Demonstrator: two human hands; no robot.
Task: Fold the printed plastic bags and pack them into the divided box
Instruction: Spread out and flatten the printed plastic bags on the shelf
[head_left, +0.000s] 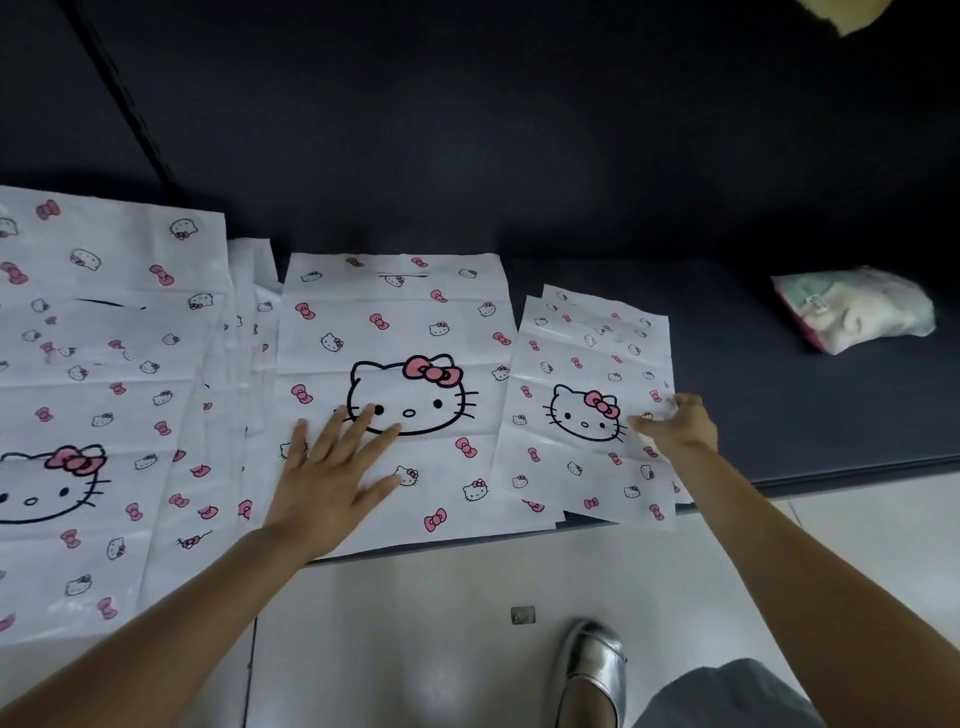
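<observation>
White plastic bags printed with cat faces and pink bows lie flat along the front of a dark surface. A medium bag (410, 312) sits in the middle, and my left hand (332, 467) presses flat on its lower left part with fingers spread. A smaller stack of bags (587, 353) lies to its right. My right hand (675, 426) grips the right edge of that stack, thumb on top. A pile of large bags (98, 374) covers the left side. No divided box is in view.
A soft bundle wrapped in clear plastic (857, 306) lies at the right on the dark surface (571, 156). Pale floor tiles (441, 623) run below the front edge, with a silver shoe (592, 660). Something yellow (841, 13) shows at the top right corner.
</observation>
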